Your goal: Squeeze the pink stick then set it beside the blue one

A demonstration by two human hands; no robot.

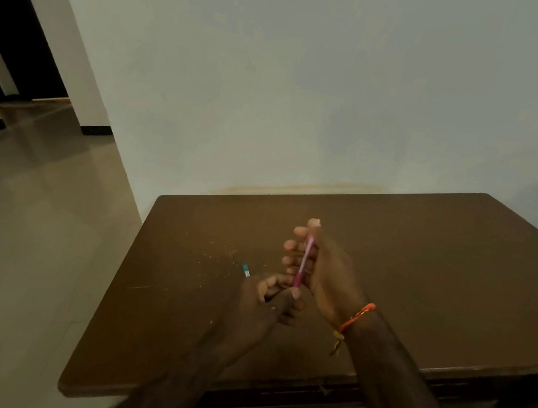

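- Table [423, 277]: brown wooden top, far edge against a pale wall [313, 71]; broad bare surface toward its right edge and far right corner.
- Right hand [324, 270]: raised above the table's middle, fingers curled round the upper part of the pen; orange thread band [357, 316] on its wrist.
- Left hand [273, 299]: just below the right, fingertips pinching the pen's lower end.
- Pen [303, 264]: slim, pink, nearly upright, held between both hands above the table.
- Small teal-and-white piece [246, 269]: lying on the table just left of the hands.
- Pale specks [219, 255]: scattered toward the left edge.
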